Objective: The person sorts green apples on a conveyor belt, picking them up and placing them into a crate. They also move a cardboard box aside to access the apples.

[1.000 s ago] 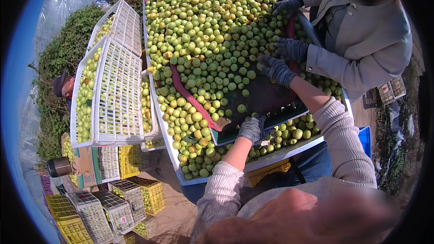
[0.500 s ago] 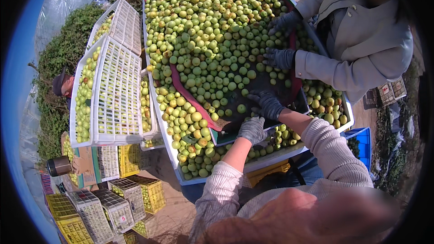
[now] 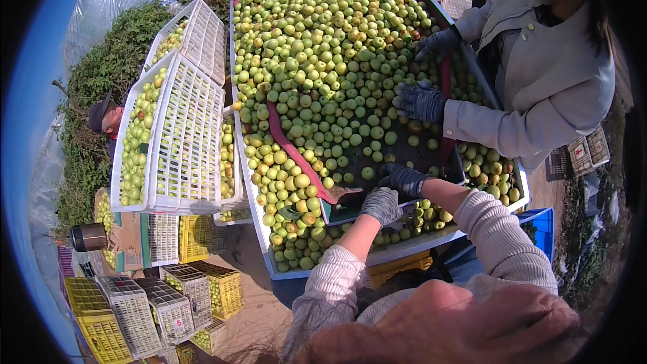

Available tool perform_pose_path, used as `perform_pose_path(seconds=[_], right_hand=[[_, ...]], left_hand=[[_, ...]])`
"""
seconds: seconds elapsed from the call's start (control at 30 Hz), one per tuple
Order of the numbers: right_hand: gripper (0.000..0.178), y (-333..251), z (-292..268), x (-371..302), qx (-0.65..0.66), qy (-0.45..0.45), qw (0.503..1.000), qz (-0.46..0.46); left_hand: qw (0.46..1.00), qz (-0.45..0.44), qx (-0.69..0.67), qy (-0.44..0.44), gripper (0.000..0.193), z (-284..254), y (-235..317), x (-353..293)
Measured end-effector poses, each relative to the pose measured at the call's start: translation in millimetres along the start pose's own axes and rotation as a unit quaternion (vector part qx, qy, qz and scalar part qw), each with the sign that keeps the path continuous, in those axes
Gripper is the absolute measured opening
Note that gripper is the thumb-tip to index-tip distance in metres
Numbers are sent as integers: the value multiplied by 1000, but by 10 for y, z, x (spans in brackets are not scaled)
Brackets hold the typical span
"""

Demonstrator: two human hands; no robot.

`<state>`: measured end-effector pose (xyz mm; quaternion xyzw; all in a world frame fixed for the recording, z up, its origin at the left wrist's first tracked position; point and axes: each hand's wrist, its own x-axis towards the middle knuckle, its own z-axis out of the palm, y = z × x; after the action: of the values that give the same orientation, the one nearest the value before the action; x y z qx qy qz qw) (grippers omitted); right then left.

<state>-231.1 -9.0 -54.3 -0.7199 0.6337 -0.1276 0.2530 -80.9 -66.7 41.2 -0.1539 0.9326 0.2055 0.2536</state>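
Small round green fruits with some brown patches fill a large sloping bin. At its near end they thin out on a dark sorting surface between two red strips. My left hand, in a grey glove, is at the near edge of this surface with its fingers curled in; what they hold, if anything, is hidden. My right hand, gloved too, is just beyond it, low over the dark surface. Its fingers are apart and slightly bent, with no fruit seen in them. A single fruit lies just left of its fingertips.
A co-worker's gloved hands rest among the fruits at the right. White crates of fruit are stacked left of the bin. Yellow and grey crates stand on the ground lower left. A blue container is at the right.
My right hand has drawn back toward me and its fingers are less stretched. My left hand stays at the near edge. The co-worker's near hand has shifted slightly. The whole view has shifted a little.
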Motion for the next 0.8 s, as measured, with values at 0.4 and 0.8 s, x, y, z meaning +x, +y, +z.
perform_pose_path(seconds=[0.4,0.8], right_hand=[[27,-244,-165,34,-115,-54,988,83],[33,-304,-285,74,-92,-74,990,77]], left_hand=[[1000,-13,2,-13,37,113,-68,98],[995,31,22,88,49,125,-78,35]])
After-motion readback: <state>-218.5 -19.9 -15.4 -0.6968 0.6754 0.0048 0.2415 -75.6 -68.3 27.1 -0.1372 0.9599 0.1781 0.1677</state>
